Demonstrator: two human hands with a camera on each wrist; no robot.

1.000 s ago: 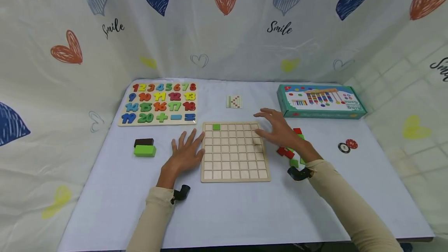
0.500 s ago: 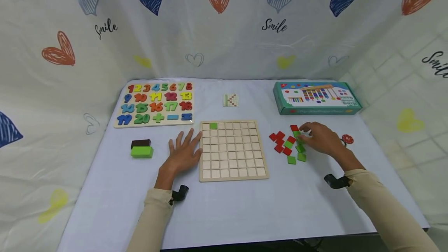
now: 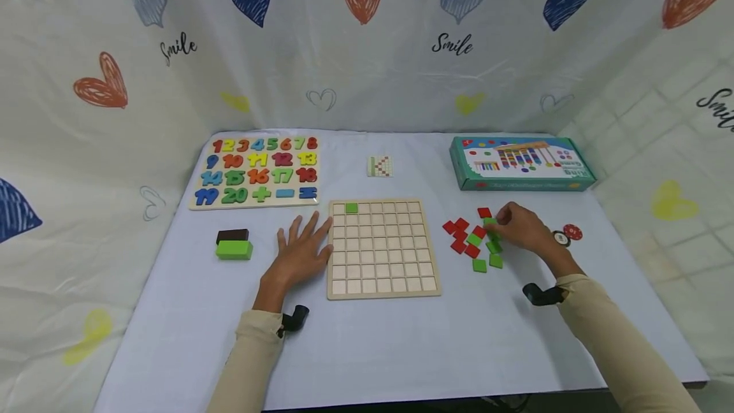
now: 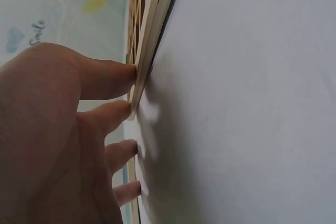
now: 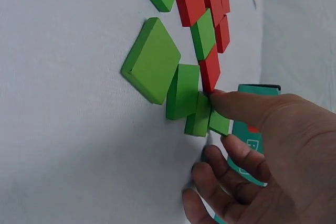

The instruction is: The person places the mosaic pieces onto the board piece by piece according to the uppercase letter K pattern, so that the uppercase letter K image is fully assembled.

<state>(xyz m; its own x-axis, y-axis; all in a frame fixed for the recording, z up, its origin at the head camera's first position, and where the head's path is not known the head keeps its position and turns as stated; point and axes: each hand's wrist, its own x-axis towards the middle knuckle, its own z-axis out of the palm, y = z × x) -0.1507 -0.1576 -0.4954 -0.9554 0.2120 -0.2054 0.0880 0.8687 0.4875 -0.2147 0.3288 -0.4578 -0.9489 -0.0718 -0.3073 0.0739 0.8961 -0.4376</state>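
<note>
A wooden grid board (image 3: 384, 296) lies mid-table, with one green square tile (image 3: 352, 208) in its far row. My left hand (image 3: 298, 260) rests at the board's left edge, fingers spread; in the left wrist view the thumb and index fingertips touch the rim (image 4: 152, 30). To the right of the board is a loose cluster of red tiles (image 3: 458, 246) and green tiles (image 3: 479, 266). Over its right side, my right hand (image 3: 523, 229) pinches a green tile (image 5: 219, 123) between thumb and index finger, close beside other green tiles (image 5: 184, 90).
A number puzzle board (image 3: 258, 174) lies back left, with a black block (image 3: 232, 234) and a green block (image 3: 234, 250) in front. A small patterned card (image 3: 380, 166) is behind the grid board. Back right stands a green box (image 3: 524, 163); two round chips (image 3: 572, 232) lie right.
My right hand has moved from above the board's right edge to the tile cluster, and its thumb and index finger have closed on a green tile. The left hand stays at the board.
</note>
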